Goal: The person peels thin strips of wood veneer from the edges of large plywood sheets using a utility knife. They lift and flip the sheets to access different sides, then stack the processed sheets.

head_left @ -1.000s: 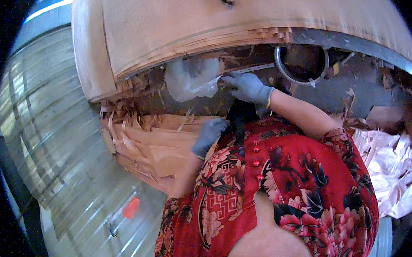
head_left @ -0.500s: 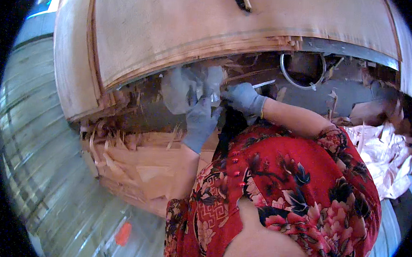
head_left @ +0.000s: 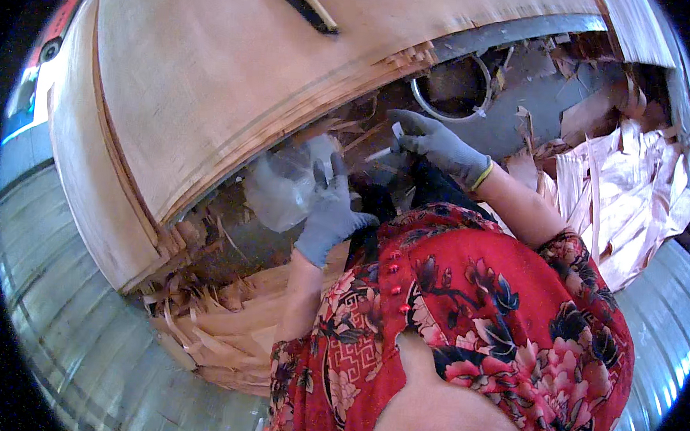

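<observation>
My left hand (head_left: 329,213), in a grey glove, grips the right side of a clear plastic bag (head_left: 280,185) that sits under the overhanging edge of a big stack of thin wood veneer sheets (head_left: 235,69). Its fingers point upward along the bag. My right hand (head_left: 436,144), also in a grey glove, is raised a little to the right and pinches a small white strip (head_left: 397,131) between thumb and fingers. A red flowered garment (head_left: 472,324) fills the lower middle of the view.
A metal ring (head_left: 450,112) lies on the grey surface behind my right hand. Torn veneer scraps are heaped at the right (head_left: 627,199) and below the stack at the left (head_left: 229,334). Ribbed metal flooring (head_left: 66,333) runs along the lower left.
My left hand rose from the veneer scraps to the plastic bag and took hold of it. My right hand drew away from the bag to the right with the white strip.
</observation>
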A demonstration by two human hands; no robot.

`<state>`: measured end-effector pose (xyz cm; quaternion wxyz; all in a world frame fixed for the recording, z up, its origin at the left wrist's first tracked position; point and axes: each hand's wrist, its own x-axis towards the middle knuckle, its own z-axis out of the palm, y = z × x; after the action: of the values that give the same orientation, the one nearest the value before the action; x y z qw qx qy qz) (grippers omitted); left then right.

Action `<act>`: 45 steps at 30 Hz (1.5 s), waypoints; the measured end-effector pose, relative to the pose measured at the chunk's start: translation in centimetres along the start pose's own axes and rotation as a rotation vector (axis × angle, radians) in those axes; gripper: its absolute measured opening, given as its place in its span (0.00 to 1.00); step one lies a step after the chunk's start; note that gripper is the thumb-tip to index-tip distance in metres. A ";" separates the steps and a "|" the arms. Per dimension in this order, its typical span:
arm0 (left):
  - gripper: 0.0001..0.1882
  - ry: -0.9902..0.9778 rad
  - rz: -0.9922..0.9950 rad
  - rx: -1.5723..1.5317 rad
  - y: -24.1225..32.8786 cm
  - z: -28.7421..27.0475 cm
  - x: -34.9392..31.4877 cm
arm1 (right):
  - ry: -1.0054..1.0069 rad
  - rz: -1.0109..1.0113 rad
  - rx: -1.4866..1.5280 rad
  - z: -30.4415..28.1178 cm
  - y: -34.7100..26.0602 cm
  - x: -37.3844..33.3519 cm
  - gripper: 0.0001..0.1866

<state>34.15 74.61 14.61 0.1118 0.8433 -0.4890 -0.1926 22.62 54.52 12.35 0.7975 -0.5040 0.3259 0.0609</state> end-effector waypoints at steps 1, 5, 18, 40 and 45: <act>0.38 0.028 0.047 0.083 0.9 -0.5 0.9 | -0.052 0.009 -0.028 -0.7 -0.2 -0.2 0.25; 0.30 -0.175 0.009 -0.147 3.6 -5.5 4.5 | -0.100 0.001 -0.400 0.6 -4.1 -2.2 0.28; 0.14 -0.273 -0.057 -0.299 8.0 4.1 14.2 | -0.018 -0.143 -1.330 -12.3 -3.2 -2.9 0.21; 0.15 -0.075 -0.252 -0.223 7.4 5.1 10.7 | 0.651 -0.363 -1.399 -9.9 9.0 2.7 0.27; 0.15 0.100 -0.352 -0.267 -3.4 -4.0 -2.8 | 0.549 -0.261 -1.581 -2.6 -1.7 -0.9 0.29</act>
<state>37.31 78.70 17.48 0.2114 0.9019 -0.2983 -0.2303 21.42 51.71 13.41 0.1034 -0.9440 0.3088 0.0539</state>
